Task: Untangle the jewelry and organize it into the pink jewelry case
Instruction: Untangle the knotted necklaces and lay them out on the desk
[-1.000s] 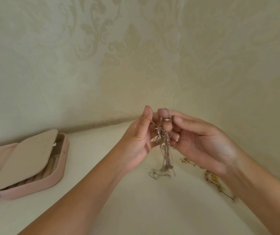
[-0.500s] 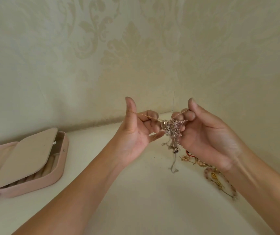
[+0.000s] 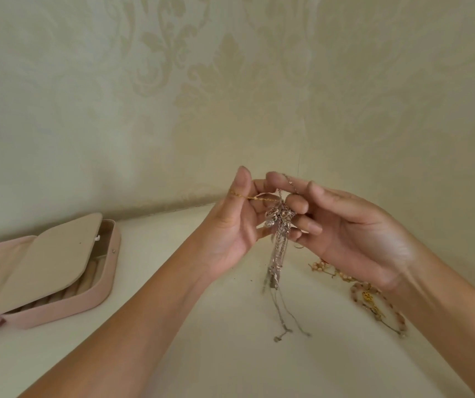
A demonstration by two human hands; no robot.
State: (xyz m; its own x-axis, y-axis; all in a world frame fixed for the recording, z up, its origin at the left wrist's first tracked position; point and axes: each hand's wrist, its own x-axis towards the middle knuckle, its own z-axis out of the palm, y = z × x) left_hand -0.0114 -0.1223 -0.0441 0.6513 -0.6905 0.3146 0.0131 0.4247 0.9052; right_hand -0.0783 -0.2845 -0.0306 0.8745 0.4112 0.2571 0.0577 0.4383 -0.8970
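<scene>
I'm watching both hands working a tangle of fine chains held up above the table, and in the last half second they are drawing back together after pulling apart. The left hand is keeping its thumb upright with 1 gold chain running across it, its other fingers curling in toward the knot. The right hand is pinching the knot's top with curled fingers, a silver strand draping over the forefinger. The bundle, bunched short a moment ago, is now hanging in long strands whose ends are reaching down to the table, so I'm judging that the pull is loosening something, though the knot is holding and nothing is free yet. The pink jewelry case is lying open, well apart on the left, its inner flap hiding most of the compartments. Some beaded pieces are waiting on the table under the right wrist.
</scene>
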